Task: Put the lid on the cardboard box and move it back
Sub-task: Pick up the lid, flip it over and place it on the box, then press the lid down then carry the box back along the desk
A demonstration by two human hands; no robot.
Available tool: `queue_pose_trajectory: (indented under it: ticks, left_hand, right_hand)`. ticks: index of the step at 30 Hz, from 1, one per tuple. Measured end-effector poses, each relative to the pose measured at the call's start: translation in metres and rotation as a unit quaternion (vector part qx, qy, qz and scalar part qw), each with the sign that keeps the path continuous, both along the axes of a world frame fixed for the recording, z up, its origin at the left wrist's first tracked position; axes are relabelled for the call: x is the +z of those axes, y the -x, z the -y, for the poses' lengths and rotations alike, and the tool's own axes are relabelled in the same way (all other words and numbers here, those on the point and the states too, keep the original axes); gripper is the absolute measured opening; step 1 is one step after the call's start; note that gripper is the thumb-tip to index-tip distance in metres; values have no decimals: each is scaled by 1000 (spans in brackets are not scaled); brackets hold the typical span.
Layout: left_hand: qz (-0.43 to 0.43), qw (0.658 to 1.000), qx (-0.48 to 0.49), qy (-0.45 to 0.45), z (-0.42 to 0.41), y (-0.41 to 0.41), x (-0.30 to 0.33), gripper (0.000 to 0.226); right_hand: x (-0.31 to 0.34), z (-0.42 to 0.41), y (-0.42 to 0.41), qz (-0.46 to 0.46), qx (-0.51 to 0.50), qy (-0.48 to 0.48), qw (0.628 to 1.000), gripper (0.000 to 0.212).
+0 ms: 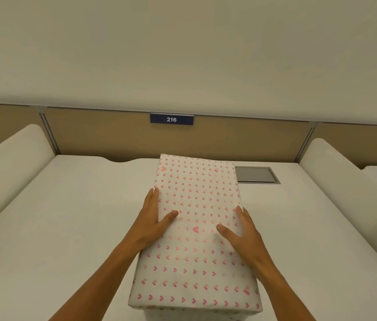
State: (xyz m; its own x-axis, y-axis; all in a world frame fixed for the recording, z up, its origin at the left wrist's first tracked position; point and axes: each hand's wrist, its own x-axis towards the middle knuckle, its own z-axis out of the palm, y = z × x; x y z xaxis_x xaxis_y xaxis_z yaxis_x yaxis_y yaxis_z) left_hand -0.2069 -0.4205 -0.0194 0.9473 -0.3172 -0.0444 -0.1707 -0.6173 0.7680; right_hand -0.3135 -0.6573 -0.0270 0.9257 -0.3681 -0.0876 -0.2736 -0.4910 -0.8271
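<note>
A long white lid with small pink hearts [196, 228] covers the cardboard box, of which only a strip shows under the lid's near edge [183, 315]. The box stands lengthwise on the white desk [67, 228], running from the near edge toward the back panel. My left hand [154, 218] clasps the lid's left edge, thumb on top and fingers down the side. My right hand [240, 230] holds the right edge the same way, thumb lying on the top face.
A tan back panel carries a blue tag reading 216 [171, 119]. A grey cable hatch [255, 174] sits in the desk just right of the box's far end. White rounded dividers rise at the left [14, 163] and the right [345, 181].
</note>
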Motion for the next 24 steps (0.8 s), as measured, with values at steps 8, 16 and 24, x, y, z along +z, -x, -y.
queue_pose_trajectory:
  ticks: [8,16,24]
  left_hand:
    - [-54,997,22,59,7,-9,-17,92]
    - [-60,994,61,69,15,-18,-24,82]
    - [-74,988,106,87,12,-25,-23,62]
  right_hand:
    - [-5,14,-14,-40,-7,12,999,90]
    - [-15,14,-20,-51,-18,-2,999,88]
    - [-22,12,-32,-73,-2,16,997,92]
